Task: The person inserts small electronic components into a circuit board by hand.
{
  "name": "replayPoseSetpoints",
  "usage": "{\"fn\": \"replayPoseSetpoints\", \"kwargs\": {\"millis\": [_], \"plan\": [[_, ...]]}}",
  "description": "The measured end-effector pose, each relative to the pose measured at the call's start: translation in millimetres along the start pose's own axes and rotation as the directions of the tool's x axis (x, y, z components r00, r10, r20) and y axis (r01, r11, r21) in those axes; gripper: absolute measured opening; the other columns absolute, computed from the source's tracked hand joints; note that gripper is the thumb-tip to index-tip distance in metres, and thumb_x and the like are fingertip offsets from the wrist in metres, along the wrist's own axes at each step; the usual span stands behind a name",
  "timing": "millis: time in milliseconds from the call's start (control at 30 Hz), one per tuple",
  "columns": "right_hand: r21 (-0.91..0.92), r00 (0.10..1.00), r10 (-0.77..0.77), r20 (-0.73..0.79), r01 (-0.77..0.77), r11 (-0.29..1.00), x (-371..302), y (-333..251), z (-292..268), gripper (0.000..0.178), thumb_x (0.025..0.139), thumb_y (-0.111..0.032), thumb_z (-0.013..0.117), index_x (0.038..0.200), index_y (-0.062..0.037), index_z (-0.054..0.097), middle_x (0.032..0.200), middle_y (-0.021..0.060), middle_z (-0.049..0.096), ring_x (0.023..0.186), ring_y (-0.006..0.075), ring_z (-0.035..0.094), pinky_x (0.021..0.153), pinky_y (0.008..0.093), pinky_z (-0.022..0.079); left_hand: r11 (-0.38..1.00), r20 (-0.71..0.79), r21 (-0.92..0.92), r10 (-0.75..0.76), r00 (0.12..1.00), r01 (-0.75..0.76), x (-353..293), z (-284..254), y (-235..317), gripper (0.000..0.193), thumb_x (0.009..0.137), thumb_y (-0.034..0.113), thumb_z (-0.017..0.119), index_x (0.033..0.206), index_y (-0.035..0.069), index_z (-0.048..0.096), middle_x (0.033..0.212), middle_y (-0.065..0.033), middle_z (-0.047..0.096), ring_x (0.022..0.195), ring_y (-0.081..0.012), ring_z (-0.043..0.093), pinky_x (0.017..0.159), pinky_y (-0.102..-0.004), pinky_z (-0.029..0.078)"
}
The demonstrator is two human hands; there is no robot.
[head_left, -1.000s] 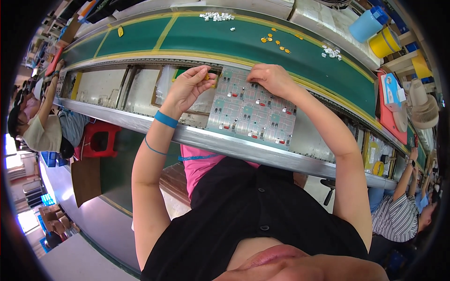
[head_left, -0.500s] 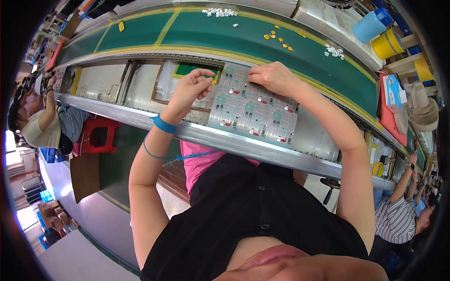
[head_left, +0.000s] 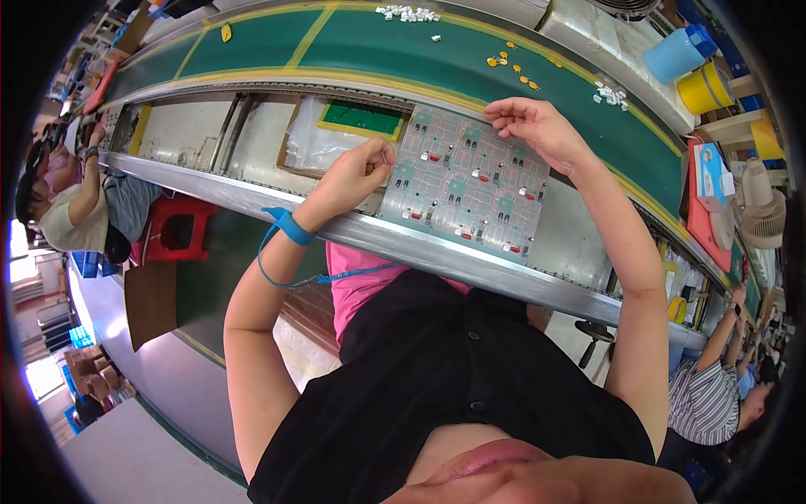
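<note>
A panel of printed circuit boards, grey-green with small black, red and silver parts on it, lies across the metal rails in front of me. My left hand is at its left edge, thumb and fingers curled into a pinch; whatever may be between the fingertips is too small to name. A blue wrist strap with a coiled cord is round that wrist. Over the panel's far right corner hovers my right hand. Its fingers are loosely bent and apart from the thumb, and I see nothing in them.
Beyond the rails runs a green conveyor belt bearing white connectors, yellow disc components and more white pieces. Left of the panel is a green board with a yellow edge. Other people sit at both sides. A red stool stands left.
My right hand has lifted off the panel and moved right, its fingers loosening. My left hand has come down and right toward the panel's left edge, with its fingers curled closer.
</note>
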State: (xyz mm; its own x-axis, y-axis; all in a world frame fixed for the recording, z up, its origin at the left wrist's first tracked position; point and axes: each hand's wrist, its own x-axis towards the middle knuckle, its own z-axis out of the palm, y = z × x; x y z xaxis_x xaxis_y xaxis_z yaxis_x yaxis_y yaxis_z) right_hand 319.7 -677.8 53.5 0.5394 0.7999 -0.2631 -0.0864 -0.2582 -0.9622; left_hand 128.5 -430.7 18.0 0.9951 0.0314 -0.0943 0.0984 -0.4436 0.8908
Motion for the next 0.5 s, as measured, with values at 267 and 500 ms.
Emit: {"fn": "replayPoseSetpoints", "kwargs": {"millis": [267, 500], "plan": [[0.196, 1.0, -0.013, 0.011, 0.01, 0.98, -10, -3, 4, 0.037, 0.082, 0.002, 0.058, 0.119, 0.003, 0.051, 0.112, 0.0127, 0.056, 0.1, 0.0187, 0.059, 0.086, 0.0271, 0.048, 1.0, 0.059, 0.026, -0.008, 0.998, 0.007, -2, -4, 5, 0.01, 0.081, 0.004, 0.055, 0.09, 0.001, 0.049, 0.063, -0.0056, 0.05, 0.058, -0.0135, 0.045, 0.057, -0.0271, 0.039], [0.165, 0.997, 0.078, -0.009, -0.076, 0.983, -16, -12, 10, 0.039, 0.083, -0.002, 0.06, 0.121, 0.0021, 0.049, 0.101, 0.0145, 0.062, 0.089, 0.0174, 0.063, 0.072, 0.0236, 0.053, 0.898, 0.077, 0.406, 0.15, 0.986, -0.169, -3, -2, 19, 0.01, 0.081, 0.009, 0.052, 0.091, 0.008, 0.051, 0.07, -0.0117, 0.059, 0.068, -0.0308, 0.059, 0.058, -0.0398, 0.044]]}}
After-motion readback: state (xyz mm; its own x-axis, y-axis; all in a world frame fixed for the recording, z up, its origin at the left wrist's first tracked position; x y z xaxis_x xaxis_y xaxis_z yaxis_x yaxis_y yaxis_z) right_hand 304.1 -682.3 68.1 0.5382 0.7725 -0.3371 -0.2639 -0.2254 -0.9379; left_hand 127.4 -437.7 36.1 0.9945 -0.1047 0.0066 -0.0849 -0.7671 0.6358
